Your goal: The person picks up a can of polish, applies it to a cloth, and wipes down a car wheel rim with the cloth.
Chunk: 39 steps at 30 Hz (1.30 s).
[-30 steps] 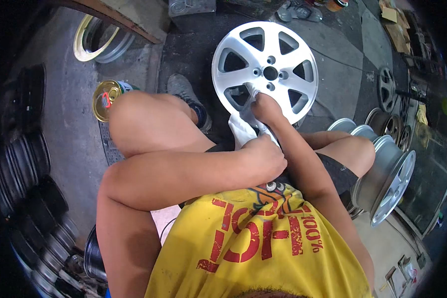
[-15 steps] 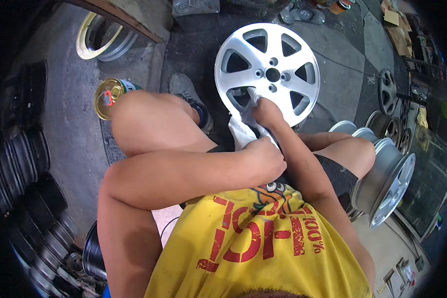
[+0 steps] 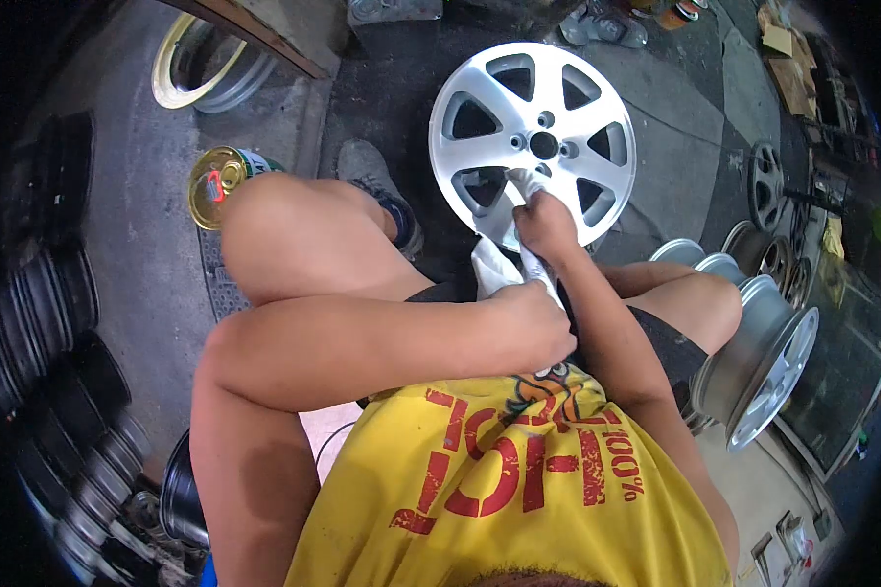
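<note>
A silver alloy wheel (image 3: 514, 93) with broad spokes and a dark centre hole faces me at the upper middle. My right hand (image 3: 546, 225) overlaps the wheel's near edge, its fingers closed round a white cloth (image 3: 494, 266). One end of this cloth pokes up from that fist against a lower spoke, close to the bolt holes. Nearer my body, my left hand (image 3: 529, 328) is wrapped round the trailing part of the same cloth. Some of the cloth hangs loose between the hands and my knees, and its lower end is hidden by my left hand.
A gold-topped tin can (image 3: 215, 186) stands beside my left knee. A bare rim (image 3: 173, 64) leans at the upper left. Several dark rims (image 3: 44, 293) are stacked along the left. More silver wheels (image 3: 773, 377) sit by my right knee. A shoe (image 3: 372, 176) rests on the floor.
My right hand has moved slightly right and down with the cloth's end, across the lower spoke. My left hand still grips the cloth. The view has shifted a little.
</note>
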Tool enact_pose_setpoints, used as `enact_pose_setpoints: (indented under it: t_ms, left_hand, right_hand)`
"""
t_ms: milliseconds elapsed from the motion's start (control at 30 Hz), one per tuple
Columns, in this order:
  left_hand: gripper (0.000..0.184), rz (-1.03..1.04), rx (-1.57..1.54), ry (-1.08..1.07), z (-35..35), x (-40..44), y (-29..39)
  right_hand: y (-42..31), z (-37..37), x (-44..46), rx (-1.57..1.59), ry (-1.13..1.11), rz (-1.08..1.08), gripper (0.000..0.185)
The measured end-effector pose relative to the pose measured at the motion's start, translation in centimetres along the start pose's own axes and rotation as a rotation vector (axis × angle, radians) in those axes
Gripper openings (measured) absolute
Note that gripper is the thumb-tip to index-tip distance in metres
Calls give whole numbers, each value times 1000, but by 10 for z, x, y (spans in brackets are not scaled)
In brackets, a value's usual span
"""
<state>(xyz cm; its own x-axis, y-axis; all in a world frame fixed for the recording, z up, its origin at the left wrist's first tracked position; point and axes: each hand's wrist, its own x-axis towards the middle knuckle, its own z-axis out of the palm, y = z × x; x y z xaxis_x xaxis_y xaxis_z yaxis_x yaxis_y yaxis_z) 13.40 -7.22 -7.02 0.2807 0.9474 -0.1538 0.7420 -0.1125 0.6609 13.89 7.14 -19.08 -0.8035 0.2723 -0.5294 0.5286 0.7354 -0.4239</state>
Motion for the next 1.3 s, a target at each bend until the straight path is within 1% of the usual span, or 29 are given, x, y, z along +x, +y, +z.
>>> enact_pose_setpoints:
  t_ms: [33, 67, 100, 133, 200, 233, 267, 333, 400, 433, 467, 500, 533, 600, 667, 733, 800, 867, 900, 967, 1000, 1033, 1067, 1100, 1133, 1167, 1233, 1267, 1300]
  left_hand:
    - [24, 5, -4, 0, -2, -1, 1]
    - [30, 44, -65, 97, -6, -1, 3]
    - [35, 83, -127, 193, -7, 0, 4]
    - [35, 92, -136, 189, -5, 3, 6]
    - [43, 167, -396, 478, -2, 11, 15]
    - [43, 173, -480, 357, -14, 8, 21]
    - [43, 179, -483, 349, -10, 12, 25]
    - [47, 246, -534, 353, -3, 21, 33]
    - [47, 262, -535, 299, -1, 29, 35]
    - [48, 280, -532, 309, 1, 35, 35]
    - [49, 298, -529, 317, 3, 41, 36]
    - [56, 308, -558, 248, 1, 49, 38]
    - [56, 315, -550, 239, 3, 59, 45]
    - [66, 354, -612, 344, 9, 80, 67]
    - [73, 392, -555, 247, -1, 100, 86]
    - [77, 331, -558, -23, -15, 113, 109]
    - [80, 355, -530, 18, 8, 134, 125]
    - [62, 259, -353, -334, 13, 141, 132]
    - [62, 253, -352, -336, 10, 140, 130]
    - [38, 109, -333, -490, -10, 126, 117]
    - [24, 192, -218, -477, -22, 115, 106]
    - [30, 263, -126, -475, -22, 112, 89]
    - [37, 182, -221, -399, -24, 105, 72]
    - [42, 145, -277, -410, -57, 93, 53]
    - [41, 2, -330, -279, -69, 86, 35]
    - [42, 1, -370, -146, -69, 82, -6]
    - [42, -276, -508, 235, -75, 65, -82]
    - [38, -387, -774, 583, -59, 57, -137]
    - [34, -608, -563, 822, -52, 44, -176]
  right_hand:
    - [5, -6, -1, 89, 45, -47, 41]
    - [13, -14, -1, 178, 92, -94, 51]
    - [19, -25, 1, 171, 174, -31, 52]
    - [26, -39, 2, 164, 254, 36, 53]
    - [42, -74, -7, 173, 428, 116, 57]
    - [53, -89, -12, 304, 542, -71, 59]
    - [64, -103, -17, 433, 655, -263, 61]
    - [74, -129, -42, 232, 767, -114, 64]
    - [72, -150, -58, 295, 937, -402, 69]
    - [74, -162, -69, 356, 938, -393, 70]
    - [86, -174, -74, 305, 1035, -447, 65]
    - [88, -188, -83, 202, 1113, -411, 58]
    - [85, -203, -94, 96, 1189, -378, 52]
    - [73, -232, -115, 64, 1127, -343, 45]
    - [75, -238, -119, 37, 1065, -301, 39]
    - [72, -233, -111, -44, 543, -130, 39]
    - [38, -216, -108, -257, 82, 12, 43]
    - [74, -156, -80, -119, 342, -350, 40]
    - [86, -139, -65, -115, 343, -354, 40]
    - [102, -114, -31, 298, 468, 11, 43]
    - [109, -107, -18, 451, 584, 117, 48]
    - [108, -109, -19, 536, 590, 156, 50]
    - [108, -113, -19, 620, 603, 195, 51]
    - [114, -107, -12, 473, 621, 306, 51]
    - [124, -92, -3, 325, 635, 419, 51]
    - [134, -75, 2, 250, 635, 431, 51]
    - [144, -65, 3, 292, 515, 507, 55]
    - [154, -60, 8, 321, 473, 527, 55]
    - [164, -53, 16, 315, 478, 518, 55]
